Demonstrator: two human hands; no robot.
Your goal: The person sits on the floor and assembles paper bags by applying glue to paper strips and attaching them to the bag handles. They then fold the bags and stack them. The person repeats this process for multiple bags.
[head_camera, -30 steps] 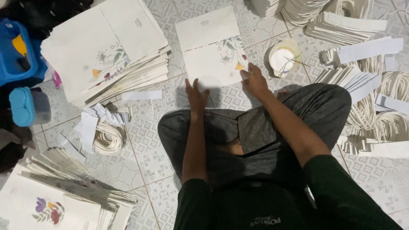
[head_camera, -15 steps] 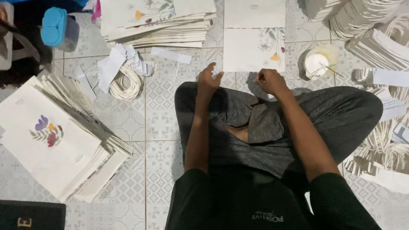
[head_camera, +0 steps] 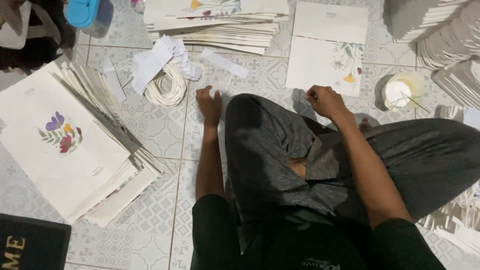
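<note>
I sit cross-legged on a patterned tile floor [head_camera: 160, 135]. My left hand [head_camera: 209, 104] rests flat near the floor beside my left knee, fingers apart, holding nothing. A coil of white cord [head_camera: 167, 87] and loose white paper strips [head_camera: 155, 62] lie just left of it. My right hand [head_camera: 326, 101] hovers at the near edge of a flat white paper bag with a flower print [head_camera: 325, 62], fingers curled; what it pinches, if anything, is hidden.
A large stack of flower-printed flat bags [head_camera: 70, 145] lies at left, another stack [head_camera: 220, 22] at the top. A small glue cup with a stick [head_camera: 400, 92] stands right of the single bag. Piles of folded paper [head_camera: 445, 45] fill the right side. A blue container [head_camera: 82, 12] sits top left.
The view has swung left and down, so the left stack is now in full view. My left hand moved from the bag's edge to the floor by my knee; my right hand curled at the bag's edge.
</note>
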